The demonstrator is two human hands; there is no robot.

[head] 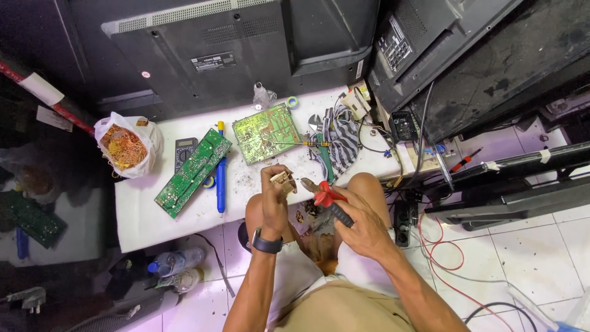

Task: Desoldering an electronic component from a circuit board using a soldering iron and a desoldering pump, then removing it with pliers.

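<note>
Overhead, the left hand (275, 195) pinches a small copper-wound component (283, 182) between closed fingers above the knees, while the right hand (362, 226) grips red-handled pliers (322, 195) just beside it; green circuit boards (265, 132) lie on the white bench (147, 215).

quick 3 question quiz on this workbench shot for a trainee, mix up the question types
1. True or false: the right hand holds pliers with red handles.
2. What does the left hand hold? A) a small tan part B) a water bottle C) a blue pen
3. Fill in: the plastic bag at the table's left end holds a tangle of ____ wire.

Key: 1 true; 2 A; 3 copper-coloured
</note>
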